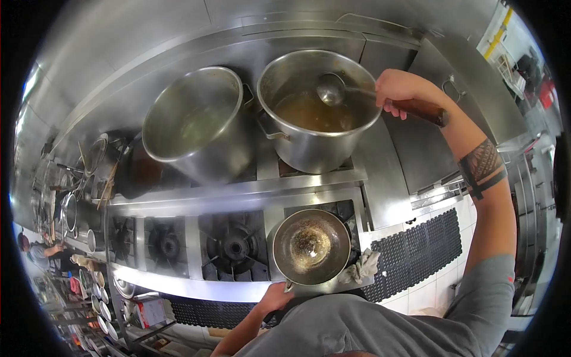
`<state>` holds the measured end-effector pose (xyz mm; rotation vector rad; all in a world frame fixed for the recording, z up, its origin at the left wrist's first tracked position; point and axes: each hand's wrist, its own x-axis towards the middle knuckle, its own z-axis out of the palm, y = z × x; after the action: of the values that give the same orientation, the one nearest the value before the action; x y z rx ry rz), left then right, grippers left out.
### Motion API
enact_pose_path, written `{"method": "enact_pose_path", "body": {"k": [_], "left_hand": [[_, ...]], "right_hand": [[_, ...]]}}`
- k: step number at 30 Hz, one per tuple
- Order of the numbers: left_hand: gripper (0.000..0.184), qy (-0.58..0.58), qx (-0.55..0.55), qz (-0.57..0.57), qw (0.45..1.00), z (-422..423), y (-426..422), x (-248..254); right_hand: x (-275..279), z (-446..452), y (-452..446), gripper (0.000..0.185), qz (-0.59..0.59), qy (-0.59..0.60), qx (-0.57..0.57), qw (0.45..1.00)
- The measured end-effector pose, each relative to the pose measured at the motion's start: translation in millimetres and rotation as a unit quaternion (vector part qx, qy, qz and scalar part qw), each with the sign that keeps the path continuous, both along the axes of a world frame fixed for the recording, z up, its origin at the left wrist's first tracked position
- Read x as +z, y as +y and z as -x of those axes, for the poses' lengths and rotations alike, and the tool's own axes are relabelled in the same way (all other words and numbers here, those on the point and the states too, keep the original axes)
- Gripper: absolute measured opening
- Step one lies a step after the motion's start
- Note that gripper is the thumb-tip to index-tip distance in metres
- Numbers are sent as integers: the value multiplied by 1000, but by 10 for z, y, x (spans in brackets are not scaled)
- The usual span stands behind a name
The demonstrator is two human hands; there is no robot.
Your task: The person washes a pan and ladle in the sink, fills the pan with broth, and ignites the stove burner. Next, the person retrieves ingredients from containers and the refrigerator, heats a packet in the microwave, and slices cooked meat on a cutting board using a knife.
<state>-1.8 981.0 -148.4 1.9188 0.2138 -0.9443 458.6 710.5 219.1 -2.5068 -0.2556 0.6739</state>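
Note:
My right hand (399, 89) is closed round the dark wooden handle of a ladle (331, 89). The ladle's round metal bowl hangs inside a large stockpot (285, 124), above brownish liquid (315, 113). Down at the stove's front edge, my left hand (276, 296) grips the short handle of a frying pan (312, 247). That pan rests over a front burner, with dark and golden bits spread over its shiny base. A crumpled grey cloth (360, 266) lies to the pan's right.
A second tall stockpot (199, 160) with cloudy liquid stands left of the first. Black burners (236, 247) line the stove. Dark rubber mats (416, 250) cover part of the tiled floor. Another person (40, 253) is at the far left, near shelves of stacked bowls (104, 309).

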Motion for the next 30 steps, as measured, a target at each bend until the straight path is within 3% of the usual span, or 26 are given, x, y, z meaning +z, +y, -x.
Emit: {"method": "enact_pose_path", "body": {"k": [3,5,9,11,12,16,21,27,30], "left_hand": [[28,5,-6,-8,1000,-107,56,114],[28,9,9,3,1000,-184,46,156],[28,-24,30,13,999,-318,-22,309],[27,-24,41,17,999,-380,-90,499],[25,-24,66,30,997,-403,-128,602],[21,-32,121,58,990,-434,-225,839],[17,-57,132,70,987,-490,-278,1098],[14,-71,178,75,979,-568,-353,1242],[13,-82,174,83,978,-659,-390,1559]], "right_hand": [[-46,-46,-55,10,-41,35,-36,998],[-107,-40,-52,20,-80,50,-19,995],[-381,-225,-4,17,-107,80,27,991],[-455,-235,166,12,-132,147,-117,973],[-535,-281,183,12,-133,147,-115,974],[-764,-340,228,9,-218,206,-142,943],[-838,-294,171,16,-358,325,-219,847],[-665,119,-80,17,-451,300,-210,814],[-534,246,-277,25,-504,302,-177,790]]}}
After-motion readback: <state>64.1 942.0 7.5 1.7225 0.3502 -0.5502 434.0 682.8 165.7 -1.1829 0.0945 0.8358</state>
